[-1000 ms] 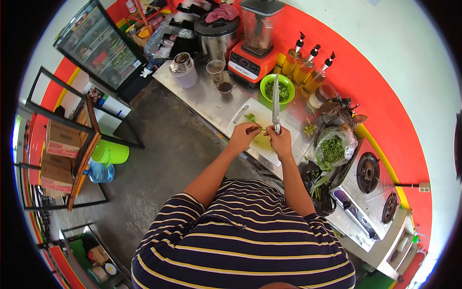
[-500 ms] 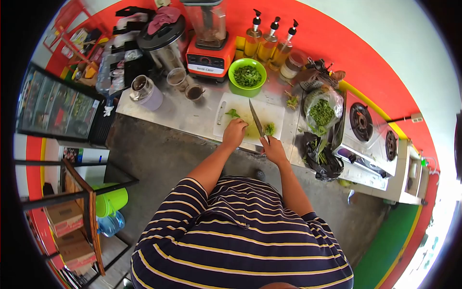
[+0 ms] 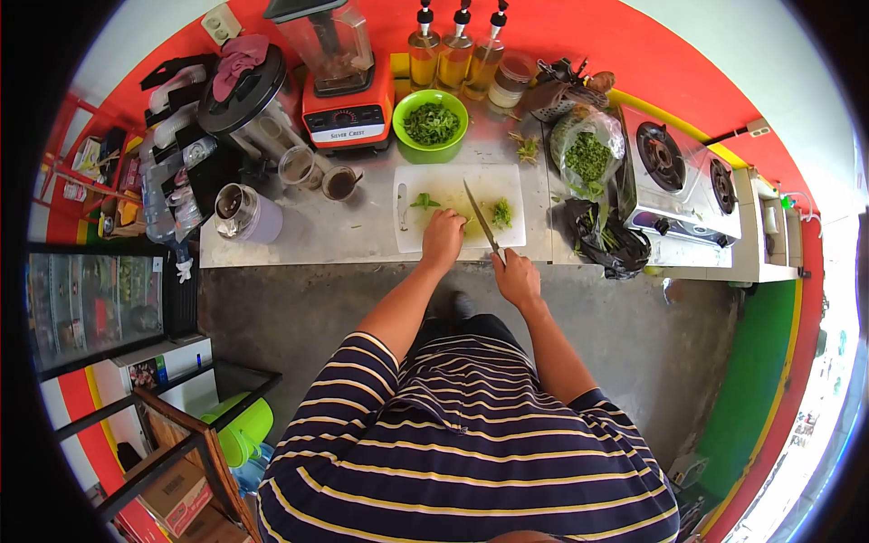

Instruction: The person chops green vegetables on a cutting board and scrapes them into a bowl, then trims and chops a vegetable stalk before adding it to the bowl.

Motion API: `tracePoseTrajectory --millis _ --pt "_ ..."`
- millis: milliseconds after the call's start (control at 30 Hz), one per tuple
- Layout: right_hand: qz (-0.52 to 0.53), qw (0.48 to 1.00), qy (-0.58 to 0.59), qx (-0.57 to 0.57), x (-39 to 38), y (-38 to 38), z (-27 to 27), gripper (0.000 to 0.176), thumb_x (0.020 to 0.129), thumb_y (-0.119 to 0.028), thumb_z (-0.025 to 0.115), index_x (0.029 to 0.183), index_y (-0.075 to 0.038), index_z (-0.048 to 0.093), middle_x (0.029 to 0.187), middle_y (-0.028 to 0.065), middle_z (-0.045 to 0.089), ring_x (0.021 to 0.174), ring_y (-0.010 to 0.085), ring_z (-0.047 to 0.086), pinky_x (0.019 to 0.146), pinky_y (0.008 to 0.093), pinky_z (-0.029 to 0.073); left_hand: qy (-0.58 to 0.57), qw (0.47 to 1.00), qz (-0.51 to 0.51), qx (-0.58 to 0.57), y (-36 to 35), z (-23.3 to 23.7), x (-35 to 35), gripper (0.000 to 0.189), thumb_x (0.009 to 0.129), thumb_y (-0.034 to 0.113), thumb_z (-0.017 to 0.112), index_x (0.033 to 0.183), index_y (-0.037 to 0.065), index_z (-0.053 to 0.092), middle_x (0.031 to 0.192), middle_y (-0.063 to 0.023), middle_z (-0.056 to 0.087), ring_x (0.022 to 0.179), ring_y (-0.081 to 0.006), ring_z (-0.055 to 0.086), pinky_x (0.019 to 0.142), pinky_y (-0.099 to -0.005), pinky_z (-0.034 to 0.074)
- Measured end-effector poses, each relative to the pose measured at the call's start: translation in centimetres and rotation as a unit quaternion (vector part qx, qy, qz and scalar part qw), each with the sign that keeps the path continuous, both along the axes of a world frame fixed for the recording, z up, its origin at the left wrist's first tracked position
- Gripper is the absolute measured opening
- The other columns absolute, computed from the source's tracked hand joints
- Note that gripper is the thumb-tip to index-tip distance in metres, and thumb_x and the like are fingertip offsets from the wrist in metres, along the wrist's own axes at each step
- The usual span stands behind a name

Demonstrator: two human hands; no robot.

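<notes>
My right hand (image 3: 518, 278) is wrapped round the handle of a kitchen knife (image 3: 482, 217), its blade slanting up and left over the white cutting board (image 3: 507, 181). Left of the blade, my left hand (image 3: 443, 239) rests on the board with fingers bent together; what they pinch is mostly hidden, though a bit of green shows at the tips. A green leaf sprig (image 3: 424, 200) lies above that hand. Chopped greens (image 3: 501, 214) sit right of the knife. Just behind the board stands a lime-green bowl (image 3: 431, 154) holding more cut leaves.
Along the back are a red blender (image 3: 348, 122), pump bottles (image 3: 454, 59) and a lidded steel container (image 3: 249, 109). Cups (image 3: 340, 184) stand left. To the right lie a clear bag of greens (image 3: 587, 158), a black plastic bag (image 3: 606, 240) and a gas stove (image 3: 683, 195).
The camera view has shifted, so the counter appears straighter and further left. Both hands stay at the board; the knife has moved slightly left relative to the chopped greens.
</notes>
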State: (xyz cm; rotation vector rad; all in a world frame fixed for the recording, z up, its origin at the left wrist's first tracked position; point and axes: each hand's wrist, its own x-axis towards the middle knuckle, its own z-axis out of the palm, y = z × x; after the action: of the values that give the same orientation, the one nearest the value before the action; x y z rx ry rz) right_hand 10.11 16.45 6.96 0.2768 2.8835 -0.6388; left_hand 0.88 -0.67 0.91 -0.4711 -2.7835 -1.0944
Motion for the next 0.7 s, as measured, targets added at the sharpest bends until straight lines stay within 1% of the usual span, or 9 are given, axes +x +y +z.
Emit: tracePoseTrajectory --millis 100,167,200,267,400,433,500,567,700 --pt "0.009 1.0 -0.026 0.009 -0.1 -0.6 0.1 0.041 0.1 -0.041 0.052 0.099 -0.002 0.064 0.085 0.0282 0.07 0.083 0.0477 0.068 0.075 0.0567 0.053 -0.009 0.999 -0.002 -0.048 0.6 0.2 0.0 0.011 0.081 0.004 0.065 0.089 0.006 0.074 0.095 -0.0095 0.066 0.096 -0.0312 0.062 0.083 -0.0435 0.053" --pt "0.036 0.997 -0.053 0.049 0.0 -0.8 -0.3 0.039 0.101 -0.04 0.051 0.101 -0.002 0.061 0.086 0.0258 0.071 0.084 0.044 0.07 0.075 0.055 0.055 -0.001 0.998 -0.011 -0.066 0.9 0.4 0.2 0.012 0.082 0.004 0.064 0.088 0.006 0.074 0.095 -0.0098 0.066 0.096 -0.0313 0.062 0.082 -0.0437 0.053" --pt "0.032 0.997 -0.05 0.043 0.0 -1.1 -0.5 0.039 0.101 -0.04 0.051 0.101 -0.002 0.061 0.086 0.0258 0.071 0.084 0.044 0.07 0.075 0.055 0.055 0.003 0.997 -0.017 -0.081 0.9 0.4 0.2 0.013 0.082 0.004 0.062 0.088 0.007 0.073 0.095 -0.0101 0.066 0.096 -0.0314 0.062 0.082 -0.0439 0.054" --pt "0.03 0.992 -0.086 0.082 0.1 -1.8 -0.9 0.036 0.102 -0.038 0.05 0.104 -0.003 0.057 0.087 0.0234 0.072 0.085 0.0409 0.072 0.075 0.0526 0.056 0.006 0.996 -0.027 -0.09 0.9 0.2 0.4 0.013 0.082 0.004 0.062 0.087 0.007 0.073 0.094 -0.0097 0.065 0.096 -0.0313 0.062 0.082 -0.0437 0.054" --pt "0.011 0.995 -0.091 0.036 -0.8 -1.6 -2.0 0.037 0.103 -0.039 0.048 0.108 -0.003 0.054 0.091 0.0248 0.072 0.088 0.0437 0.071 0.08 0.0531 0.055 0.02 0.996 -0.029 -0.076 0.8 0.3 0.5 0.013 0.082 0.004 0.062 0.087 0.008 0.074 0.093 -0.0086 0.065 0.095 -0.0311 0.062 0.081 -0.0431 0.053" --pt "0.028 0.995 -0.083 0.039 -1.4 -1.5 -1.8 0.037 0.103 -0.039 0.048 0.107 -0.003 0.054 0.093 0.025 0.072 0.089 0.0432 0.071 0.08 0.0528 0.055 0.023 0.996 -0.031 -0.078 0.9 0.6 0.5 0.013 0.082 0.004 0.062 0.087 0.008 0.074 0.093 -0.0086 0.065 0.095 -0.0311 0.062 0.081 -0.0431 0.053" --pt "0.045 0.996 -0.071 0.038 -1.9 -1.5 -0.6 0.037 0.103 -0.038 0.048 0.107 -0.002 0.054 0.094 0.0251 0.072 0.09 0.0427 0.071 0.081 0.0525 0.055 -0.006 0.996 0.019 -0.09 1.0 1.1 0.9 0.015 0.082 0.005 0.06 0.087 0.008 0.074 0.092 -0.0086 0.065 0.095 -0.0299 0.062 0.082 -0.0415 0.054" --pt "0.062 0.993 -0.09 0.049 -1.9 -1.6 1.5 0.037 0.104 -0.037 0.046 0.108 0.0 0.053 0.095 0.0246 0.072 0.091 0.042 0.071 0.081 0.0522 0.056 0.003 0.995 0.034 -0.089 1.3 0.9 1.0 0.016 0.082 0.004 0.061 0.087 0.008 0.075 0.092 -0.0091 0.065 0.095 -0.0302 0.062 0.081 -0.0418 0.053" --pt "0.05 0.993 -0.108 0.025 -1.2 -2.2 -0.7 0.037 0.104 -0.036 0.047 0.111 0.0 0.051 0.095 0.024 0.072 0.091 0.0419 0.072 0.081 0.0517 0.056 -0.001 0.995 0.061 -0.085 1.7 0.0 0.7 0.017 0.083 0.005 0.06 0.087 0.009 0.076 0.09 -0.0099 0.065 0.095 -0.0307 0.063 0.08 -0.0425 0.053"
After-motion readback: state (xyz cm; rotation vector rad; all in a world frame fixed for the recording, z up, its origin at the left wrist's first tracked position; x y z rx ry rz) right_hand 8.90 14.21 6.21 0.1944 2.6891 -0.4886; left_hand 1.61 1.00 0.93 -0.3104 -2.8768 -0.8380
